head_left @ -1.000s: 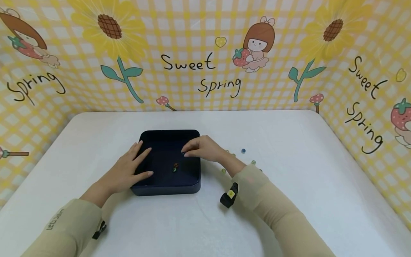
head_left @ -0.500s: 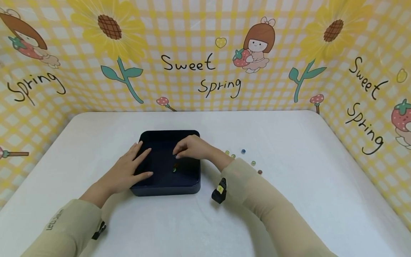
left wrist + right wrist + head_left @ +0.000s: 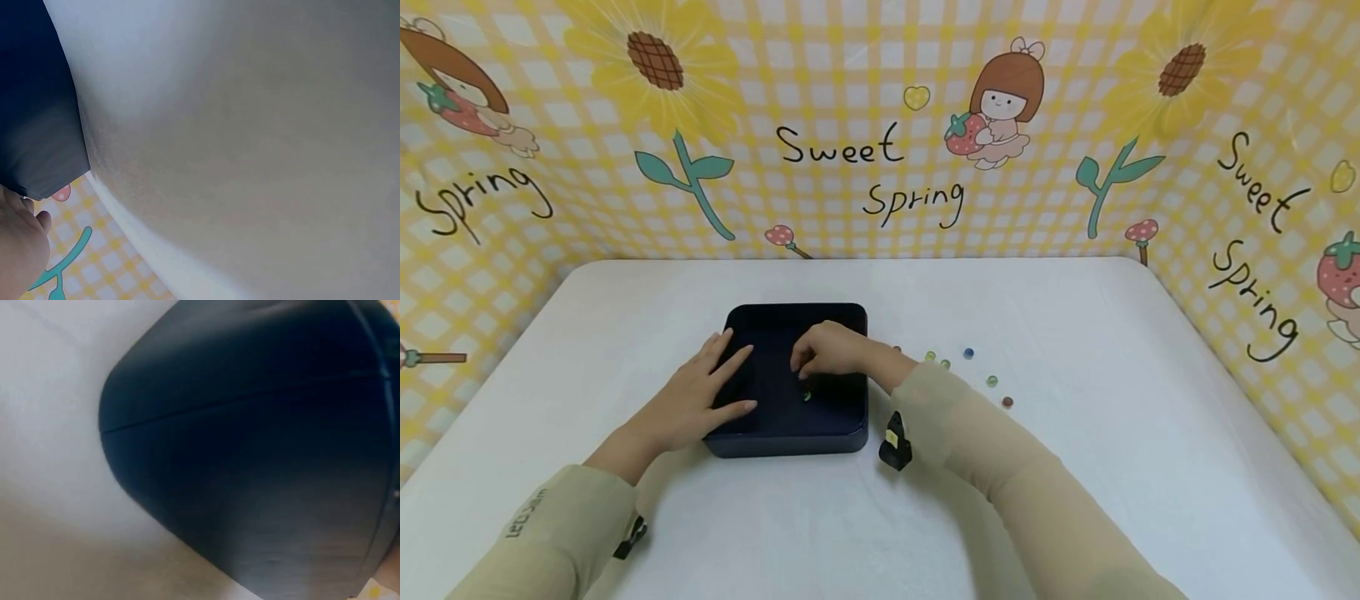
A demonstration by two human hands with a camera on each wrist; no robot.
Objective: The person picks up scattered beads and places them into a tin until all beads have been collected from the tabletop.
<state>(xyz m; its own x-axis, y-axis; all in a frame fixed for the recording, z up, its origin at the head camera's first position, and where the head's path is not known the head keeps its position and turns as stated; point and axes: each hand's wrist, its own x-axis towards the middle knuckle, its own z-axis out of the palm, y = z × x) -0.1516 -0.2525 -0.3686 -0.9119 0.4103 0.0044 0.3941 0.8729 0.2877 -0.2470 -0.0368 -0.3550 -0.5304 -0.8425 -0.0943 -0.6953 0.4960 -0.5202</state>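
A dark navy tray (image 3: 786,446) with raised walls sits on the white table. My left hand (image 3: 688,400) rests on its left rim, fingers spread and straight; part of that hand shows beside the tray wall (image 3: 44,125) in the left wrist view. Inside the tray, my right hand (image 3: 831,348) reaches low over the floor, thumb and fingertips pinched together on a small dark blue marble, mostly hidden now by the fingers. Just below the fingertips lies a green marble (image 3: 807,397). The right wrist view shows mainly the tray's outer wall (image 3: 250,444).
Several loose marbles lie right of the tray: a blue marble (image 3: 968,353), a brown marble (image 3: 1007,402), a green marble (image 3: 992,381) and others near the right forearm. A yellow checked cloth wall (image 3: 850,225) stands behind the table.
My right hand has moved left and lower inside the tray, toward the marbles there. Its forearm has shifted left, uncovering marbles on the table. The left hand has stayed put.
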